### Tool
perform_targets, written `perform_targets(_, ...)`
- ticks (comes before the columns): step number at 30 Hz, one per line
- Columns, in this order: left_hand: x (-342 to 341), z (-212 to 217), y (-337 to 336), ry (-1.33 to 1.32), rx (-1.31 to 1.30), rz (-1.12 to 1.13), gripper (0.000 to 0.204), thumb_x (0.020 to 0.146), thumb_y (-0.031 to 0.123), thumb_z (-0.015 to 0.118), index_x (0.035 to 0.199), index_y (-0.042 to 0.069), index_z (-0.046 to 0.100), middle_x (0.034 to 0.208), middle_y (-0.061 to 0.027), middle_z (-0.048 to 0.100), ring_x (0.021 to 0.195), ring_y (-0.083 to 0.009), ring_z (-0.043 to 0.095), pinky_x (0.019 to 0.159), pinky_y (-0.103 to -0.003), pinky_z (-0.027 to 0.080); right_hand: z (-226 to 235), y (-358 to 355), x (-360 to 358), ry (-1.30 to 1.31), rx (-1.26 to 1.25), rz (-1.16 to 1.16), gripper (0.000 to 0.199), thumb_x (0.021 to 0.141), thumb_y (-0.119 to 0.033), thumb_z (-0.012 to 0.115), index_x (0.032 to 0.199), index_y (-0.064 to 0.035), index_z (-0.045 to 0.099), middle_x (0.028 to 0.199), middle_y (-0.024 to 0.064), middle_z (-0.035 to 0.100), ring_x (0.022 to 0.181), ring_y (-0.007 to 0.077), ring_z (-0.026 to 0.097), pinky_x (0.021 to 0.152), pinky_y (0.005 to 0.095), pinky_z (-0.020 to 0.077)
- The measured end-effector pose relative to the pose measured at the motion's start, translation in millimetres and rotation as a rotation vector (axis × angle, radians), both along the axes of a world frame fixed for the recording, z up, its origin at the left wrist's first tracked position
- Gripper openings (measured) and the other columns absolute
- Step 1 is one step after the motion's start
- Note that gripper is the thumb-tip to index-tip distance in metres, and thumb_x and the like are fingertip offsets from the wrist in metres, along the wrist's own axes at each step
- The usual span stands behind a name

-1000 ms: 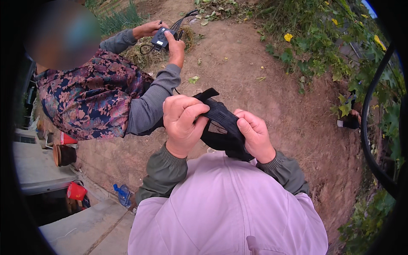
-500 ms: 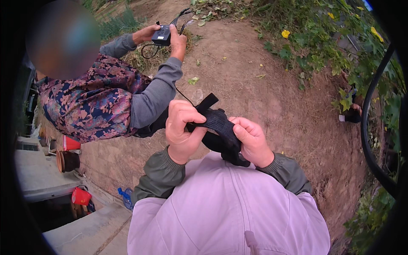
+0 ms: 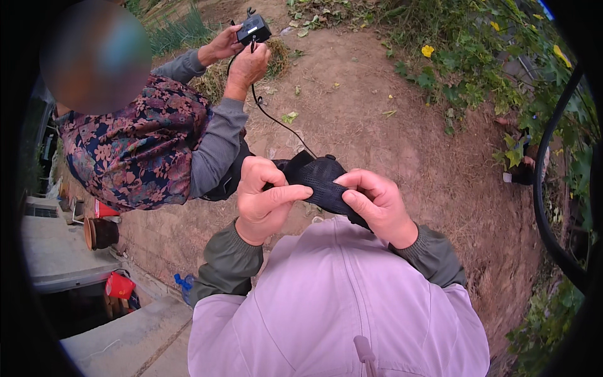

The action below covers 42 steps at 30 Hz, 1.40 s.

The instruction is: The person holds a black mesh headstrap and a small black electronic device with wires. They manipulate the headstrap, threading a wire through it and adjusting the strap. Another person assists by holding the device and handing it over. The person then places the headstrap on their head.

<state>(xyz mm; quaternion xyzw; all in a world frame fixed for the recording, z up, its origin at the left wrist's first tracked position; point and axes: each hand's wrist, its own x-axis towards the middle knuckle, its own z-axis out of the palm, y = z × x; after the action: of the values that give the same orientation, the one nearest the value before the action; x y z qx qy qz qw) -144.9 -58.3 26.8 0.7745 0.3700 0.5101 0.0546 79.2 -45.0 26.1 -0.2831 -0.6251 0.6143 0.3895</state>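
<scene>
Since a second ago I have drawn the black mesh fabric strap [image 3: 321,182] flatter between my hands: the stiff flap that stuck up at twelve o'clock is now folded down, and the piece sits bunched in front of my chest, over my pale lilac jacket [image 3: 339,301]. My left hand [image 3: 262,196] has its fingers [image 3: 286,193] curled shut on the strap's nine o'clock end, and my right hand [image 3: 375,202] pinches the three o'clock end between thumb and fingers, so I judge the work on it is still mid-way. The person in the flowered vest [image 3: 135,147] at ten o'clock has lifted the small black box [image 3: 254,29] higher; its thin black cable [image 3: 276,122] runs down toward my strap, but whether it joins is hidden behind my left hand. The strap's underside and any buckle I cannot make out.
</scene>
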Motion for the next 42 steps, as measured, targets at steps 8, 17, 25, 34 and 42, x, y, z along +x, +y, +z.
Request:
perform_targets(8, 5.3, 6.7, -1.6, 0.021, 0.018, 0.091, 0.033, 0.049, -0.002, 0.071, 0.076, 0.016, 0.066, 0.073, 0.0016, 0.046, 0.07, -0.0196, 0.047, 0.062, -0.031, 0.038, 3.0, -6.2, -6.3, 0.092, -0.189, -0.006, 0.027, 0.083, -0.007, 0.067, 0.108, 0.001, 0.059, 0.091, 0.0013, 0.06, 0.079, 0.0052, 0.053, 0.067, 0.0211, 0.0442)
perform_targets(17, 4.8, 4.2, 4.0, -0.015, -0.005, 0.045, 0.031, 0.048, -0.004, 0.071, 0.071, 0.016, 0.066, 0.072, 0.0032, 0.05, 0.071, -0.0184, 0.049, 0.063, -0.03, 0.038, 11.1, 8.4, 6.7, -0.017, 0.106, 0.155, 0.018, 0.081, -0.005, 0.067, 0.097, 0.0022, 0.065, 0.077, 0.0049, 0.058, 0.072, 0.0136, 0.053, 0.063, 0.0259, 0.0421)
perform_targets(25, 12.4, 5.2, 7.4, -0.059, -0.151, 0.045, 0.031, 0.052, -0.011, 0.064, 0.073, 0.011, 0.064, 0.084, -0.0019, 0.056, 0.082, -0.0222, 0.052, 0.069, -0.033, 0.044, 2.3, 2.7, -6.6, -0.009, 0.071, -0.039, 0.019, 0.08, -0.007, 0.067, 0.097, 0.0011, 0.063, 0.083, 0.0046, 0.059, 0.078, 0.0121, 0.055, 0.068, 0.0255, 0.0435)
perform_targets(34, 8.7, 10.4, 13.6, 0.017, -0.09, 0.123, 0.029, 0.053, -0.008, 0.063, 0.073, 0.012, 0.064, 0.086, -0.0006, 0.057, 0.083, -0.0224, 0.053, 0.07, -0.033, 0.041, 7.7, 4.9, -23.4, -0.184, 0.33, -0.237, 0.017, 0.075, -0.005, 0.069, 0.09, -0.0004, 0.061, 0.075, 0.0092, 0.056, 0.068, 0.0216, 0.055, 0.06, 0.0304, 0.0438)
perform_targets(42, 15.0, 7.1, 16.8, -0.054, 0.03, 0.284, 0.031, 0.055, -0.009, 0.065, 0.077, 0.012, 0.062, 0.082, -0.0021, 0.055, 0.081, -0.0228, 0.052, 0.069, -0.033, 0.041, 22.1, 16.5, -34.9, -0.257, 0.543, -0.365, 0.02, 0.071, -0.002, 0.071, 0.087, -0.0014, 0.061, 0.069, 0.0101, 0.052, 0.063, 0.0263, 0.053, 0.055, 0.0338, 0.0417)
